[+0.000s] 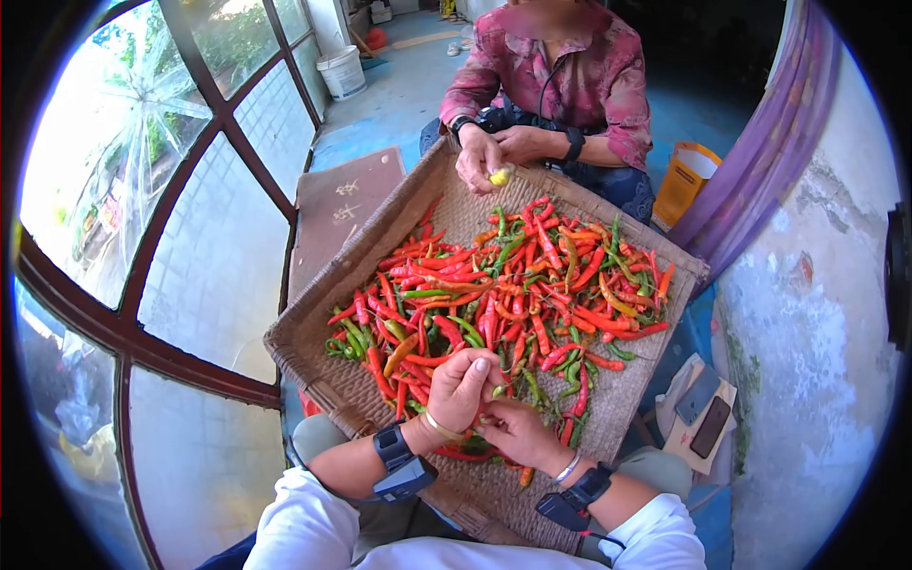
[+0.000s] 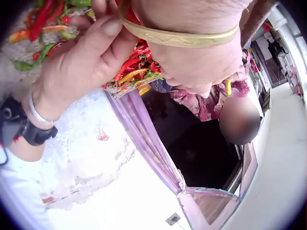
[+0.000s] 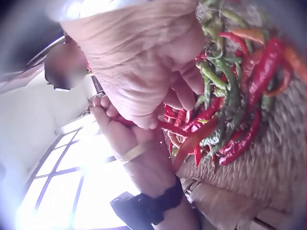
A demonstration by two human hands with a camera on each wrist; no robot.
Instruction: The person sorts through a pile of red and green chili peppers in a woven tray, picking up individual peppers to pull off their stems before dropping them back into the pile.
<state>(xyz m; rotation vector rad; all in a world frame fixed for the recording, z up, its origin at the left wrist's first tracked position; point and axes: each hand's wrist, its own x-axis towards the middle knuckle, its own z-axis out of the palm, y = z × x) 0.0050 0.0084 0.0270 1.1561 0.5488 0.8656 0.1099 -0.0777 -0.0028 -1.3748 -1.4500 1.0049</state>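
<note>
A person (image 1: 570, 85) in a pink patterned shirt sits across from the fingers, on the far side. A big wicker tray (image 1: 608, 427) lies under the two near hands and reaches well past the fingertips. In it, a heap of chili peppers (image 1: 513, 285), mostly red with some green and orange, lies mainly ahead of the fingers; some lie close by, to their right.

The left hand (image 1: 461, 391) and the right hand (image 1: 522, 435) meet over the near part of the heap. The left fingers are curled and seem to hold a red chili pepper (image 3: 125, 121). It looks to be in the left palm, just beside the right fingertips, so the left hand is nearer. Its long side seems to run from the left palm toward the right fingers. The right fingers are bent, but I cannot tell if they pinch anything.

Only a bit of this pepper peeks out; its ends are hidden. The far hand (image 1: 480, 161) pinches something small and yellow-green (image 1: 499, 178), hard to name.
</note>
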